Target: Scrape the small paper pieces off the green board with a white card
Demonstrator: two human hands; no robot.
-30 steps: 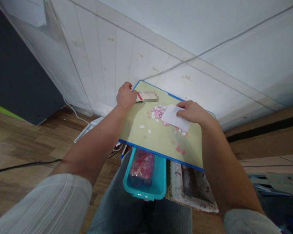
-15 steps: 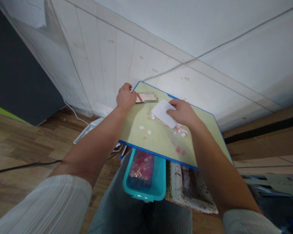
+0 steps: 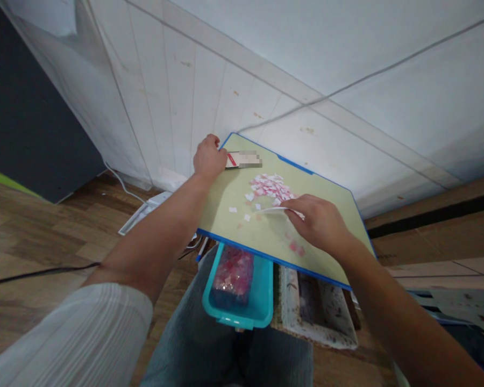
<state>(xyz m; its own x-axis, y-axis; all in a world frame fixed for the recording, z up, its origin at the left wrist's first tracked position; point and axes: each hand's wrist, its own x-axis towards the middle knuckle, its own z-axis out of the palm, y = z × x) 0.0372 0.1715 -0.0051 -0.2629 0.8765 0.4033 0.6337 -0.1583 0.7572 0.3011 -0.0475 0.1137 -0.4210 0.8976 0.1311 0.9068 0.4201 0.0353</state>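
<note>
Board and hands, seen from the head. The yellow board [image 3: 242, 228], rimmed in blue, is the landmark. At its far-left corner lies the left hand [image 3: 210, 157], palm down, fingers bent, beside the end of a flat, blurred item [image 3: 242, 159]; whether it grips the rim or that item cannot be told. The left forearm slants along the board's left side. Over the board's middle, the right hand [image 3: 312, 217] pinches a white card [image 3: 272, 210] between thumb and fingers, the card seen nearly edge-on; its forearm crosses the board's right part. Paper pieces [image 3: 271, 186] lie heaped on the board just beyond the card, a few strays to the left. The board's far edge runs close to the wall [image 3: 242, 102]; bare room remains on its right end—and along its near edge, above a teal basket [image 3: 262, 290].
</note>
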